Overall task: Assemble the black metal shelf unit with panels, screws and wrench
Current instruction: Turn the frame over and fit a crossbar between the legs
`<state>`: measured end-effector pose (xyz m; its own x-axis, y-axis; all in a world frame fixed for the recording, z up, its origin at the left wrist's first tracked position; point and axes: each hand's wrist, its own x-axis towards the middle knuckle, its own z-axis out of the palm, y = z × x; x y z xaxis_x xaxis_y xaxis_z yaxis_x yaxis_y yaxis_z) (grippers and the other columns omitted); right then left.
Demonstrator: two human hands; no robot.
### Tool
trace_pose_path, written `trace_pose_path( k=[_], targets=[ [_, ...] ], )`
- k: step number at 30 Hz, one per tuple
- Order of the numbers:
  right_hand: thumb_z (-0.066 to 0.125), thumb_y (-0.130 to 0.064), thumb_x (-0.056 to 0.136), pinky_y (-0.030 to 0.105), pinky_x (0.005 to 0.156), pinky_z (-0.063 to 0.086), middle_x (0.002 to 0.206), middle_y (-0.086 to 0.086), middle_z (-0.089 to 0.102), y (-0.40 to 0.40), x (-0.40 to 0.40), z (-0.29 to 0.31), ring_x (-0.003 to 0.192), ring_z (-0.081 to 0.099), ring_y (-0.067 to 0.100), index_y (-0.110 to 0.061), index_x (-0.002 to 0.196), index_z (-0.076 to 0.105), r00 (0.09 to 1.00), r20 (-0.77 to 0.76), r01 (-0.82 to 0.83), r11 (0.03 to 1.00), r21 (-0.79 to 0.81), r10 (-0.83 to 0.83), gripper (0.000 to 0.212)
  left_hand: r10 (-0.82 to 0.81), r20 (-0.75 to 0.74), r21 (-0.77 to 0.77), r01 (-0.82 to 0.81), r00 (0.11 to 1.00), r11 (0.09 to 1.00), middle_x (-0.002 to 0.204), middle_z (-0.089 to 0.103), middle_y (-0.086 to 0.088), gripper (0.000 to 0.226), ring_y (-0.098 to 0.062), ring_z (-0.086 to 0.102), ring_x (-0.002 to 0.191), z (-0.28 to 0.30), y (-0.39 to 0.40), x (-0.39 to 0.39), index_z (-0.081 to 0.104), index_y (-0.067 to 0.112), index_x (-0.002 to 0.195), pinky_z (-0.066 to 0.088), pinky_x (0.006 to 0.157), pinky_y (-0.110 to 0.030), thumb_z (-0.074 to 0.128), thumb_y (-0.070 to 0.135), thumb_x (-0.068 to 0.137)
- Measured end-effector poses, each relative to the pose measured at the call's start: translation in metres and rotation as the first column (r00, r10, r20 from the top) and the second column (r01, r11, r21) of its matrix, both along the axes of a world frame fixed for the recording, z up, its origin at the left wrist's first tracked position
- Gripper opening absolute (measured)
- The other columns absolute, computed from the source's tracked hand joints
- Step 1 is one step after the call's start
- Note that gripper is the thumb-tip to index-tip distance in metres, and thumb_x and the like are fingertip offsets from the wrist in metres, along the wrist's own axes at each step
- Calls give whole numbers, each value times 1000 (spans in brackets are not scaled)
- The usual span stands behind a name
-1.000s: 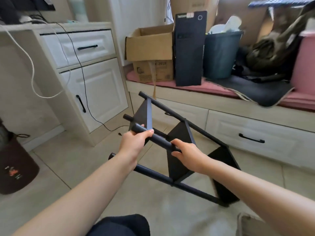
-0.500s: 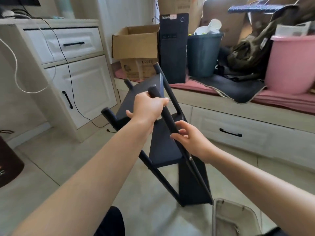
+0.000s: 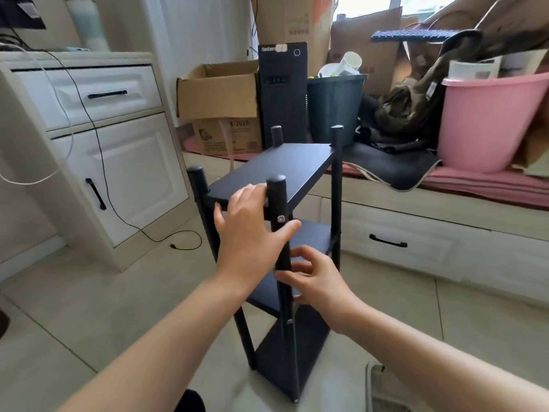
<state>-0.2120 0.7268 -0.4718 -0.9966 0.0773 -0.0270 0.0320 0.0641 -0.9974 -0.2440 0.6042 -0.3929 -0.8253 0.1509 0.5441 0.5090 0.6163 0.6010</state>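
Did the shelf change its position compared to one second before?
Yes. The shelf lay tipped on its side on the floor before; now it stands upright, posts vertical, in front of the drawer bench.
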Motion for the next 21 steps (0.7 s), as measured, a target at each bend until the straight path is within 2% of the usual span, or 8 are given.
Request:
trace_pose_path(
  k=[2, 5, 8, 12, 14, 15, 17, 21],
  targets=[
    [75, -13, 86, 22, 62, 54, 96, 6, 74, -2, 1, -2, 83, 72, 14, -15, 107, 62, 1000, 23, -1, 1000, 6, 1, 25, -32, -24, -4, 32, 999, 999, 105, 59, 11, 40, -19, 55, 118, -3, -3, 1, 58, 25, 108, 29, 113, -60, 84, 32, 78],
    [76, -13, 84, 25, 63, 57, 98, 5, 74, -4, 0, -2, 84, 73, 12, -13, 107, 63, 998, 56, -36, 999, 2, 36, 27, -53, -31, -12, 53, 998, 999, 113, 65, 6, 44, -24, 59, 121, -8, -10, 1, 61, 21, 113, 35, 111, -58, 86, 28, 77],
    [76, -15, 84, 29, 66, 60, 101, 3, 73, -6, -4, 0, 86, 72, 11, -12, 106, 66, 994, 89, -72, 997, 37, 69, 24, -93, 48, 74, 89, 995, 993, 122, 64, 2, 47, -25, 57, 124, -10, -19, -1, 63, 19, 116, 44, 107, -49, 87, 23, 76],
    [78, -22, 83, 29, 72, 61, 106, -3, 72, -5, -10, 6, 96, 69, 10, -17, 110, 67, 977, 167, -158, 978, 135, 135, 30, -130, 84, 91, 122, 988, 988, 126, 62, 1, 48, -22, 55, 125, -10, -29, -3, 65, 18, 117, 45, 107, -41, 87, 19, 75],
    [79, -26, 81, 28, 74, 60, 108, -8, 71, 3, -14, 8, 101, 66, 7, -22, 113, 65, 973, 199, -157, 963, 218, 114, 35, -152, 95, 89, 144, 984, 986, 123, 62, 4, 46, -16, 56, 120, -10, -34, -4, 65, 19, 116, 45, 103, -27, 87, 17, 76],
    [77, -25, 82, 29, 75, 60, 109, -7, 70, 8, -18, 9, 102, 64, 8, -23, 113, 64, 978, 201, -113, 963, 243, 64, 34, -167, 103, 89, 158, 981, 983, 119, 63, 6, 44, -10, 58, 113, -9, -37, -5, 65, 21, 114, 43, 97, -16, 86, 16, 76],
    [72, -19, 87, 33, 78, 60, 108, 0, 67, 24, -28, 11, 99, 64, 13, -18, 114, 61, 973, 209, 55, 973, 225, -103, 29, -196, 127, 95, 184, 972, 978, 114, 65, 9, 44, 1, 58, 100, -7, -44, -7, 65, 26, 113, 40, 85, -4, 86, 12, 76],
    [67, -20, 92, 34, 74, 57, 108, 8, 60, 63, -45, 16, 94, 61, 20, -10, 128, 50, 884, 220, 401, 911, 98, -413, 41, -251, 163, 101, 237, 954, 966, 115, 67, 14, 43, 10, 59, 102, -1, -59, -11, 64, 27, 108, 38, 81, 2, 84, 5, 77]
  ],
)
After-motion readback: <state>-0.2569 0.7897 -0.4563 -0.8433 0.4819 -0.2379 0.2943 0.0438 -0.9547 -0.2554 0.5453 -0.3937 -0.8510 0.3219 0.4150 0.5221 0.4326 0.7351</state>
